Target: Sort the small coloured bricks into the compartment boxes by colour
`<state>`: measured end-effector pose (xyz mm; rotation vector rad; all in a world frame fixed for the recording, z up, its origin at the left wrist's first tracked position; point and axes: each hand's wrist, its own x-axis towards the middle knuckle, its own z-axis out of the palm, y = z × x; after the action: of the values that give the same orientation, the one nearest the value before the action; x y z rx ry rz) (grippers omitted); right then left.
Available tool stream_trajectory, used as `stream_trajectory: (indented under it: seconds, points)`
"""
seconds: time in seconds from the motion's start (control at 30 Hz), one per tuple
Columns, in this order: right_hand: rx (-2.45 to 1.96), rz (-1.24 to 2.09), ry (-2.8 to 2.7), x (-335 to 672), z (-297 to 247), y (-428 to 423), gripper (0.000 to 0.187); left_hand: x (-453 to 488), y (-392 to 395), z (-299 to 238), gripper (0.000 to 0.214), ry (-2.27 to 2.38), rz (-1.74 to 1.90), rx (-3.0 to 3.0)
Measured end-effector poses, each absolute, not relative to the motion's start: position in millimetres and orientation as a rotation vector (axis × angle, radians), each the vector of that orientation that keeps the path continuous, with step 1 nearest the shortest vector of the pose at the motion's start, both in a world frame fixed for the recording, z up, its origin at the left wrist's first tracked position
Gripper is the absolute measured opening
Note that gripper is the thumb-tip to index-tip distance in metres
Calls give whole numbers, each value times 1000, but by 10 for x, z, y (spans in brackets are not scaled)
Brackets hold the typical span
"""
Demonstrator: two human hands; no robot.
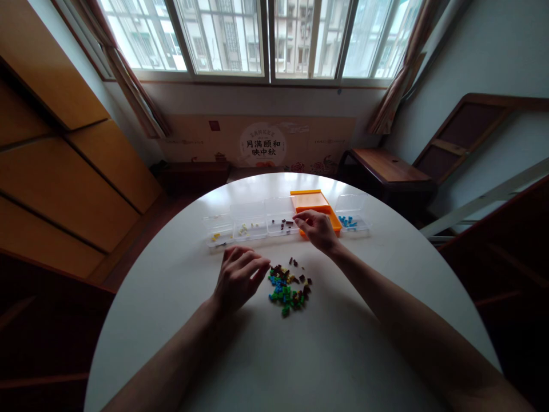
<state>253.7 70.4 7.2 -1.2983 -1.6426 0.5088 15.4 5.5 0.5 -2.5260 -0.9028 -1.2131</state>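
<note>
In the head view, the pile of small blocks lies on the white table; the left hand curls at its ten o'clock, the right hand at one. Likely light, stiff blocks, best pinched by opposite sides. Whether either hand grips one cannot be told; the right partly hides the orange box.

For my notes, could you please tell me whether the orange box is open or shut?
Open: the orange box has its lid swung back at the far side, beyond the right hand.
</note>
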Motion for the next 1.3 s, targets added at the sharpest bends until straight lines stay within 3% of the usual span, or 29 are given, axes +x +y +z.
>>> stream_trajectory:
  seconds: [0.27,0.73,1.1,1.3]
  points:
    - [-1151,683,-2219,2613,50,272,15,177,43,18,6,-885,-1208,-2529]
    - [-1216,559,-2243,2415,14,107,7,197,52,5,9,-874,-1207,-2530]
    - [-935,1244,-1629,2257,-90,61,11,208,33,19,15,-836,-1232,-2548]
    - [-890,1370,-1575,2205,-79,16,10,217,36,15,19,-805,-1215,-2605]
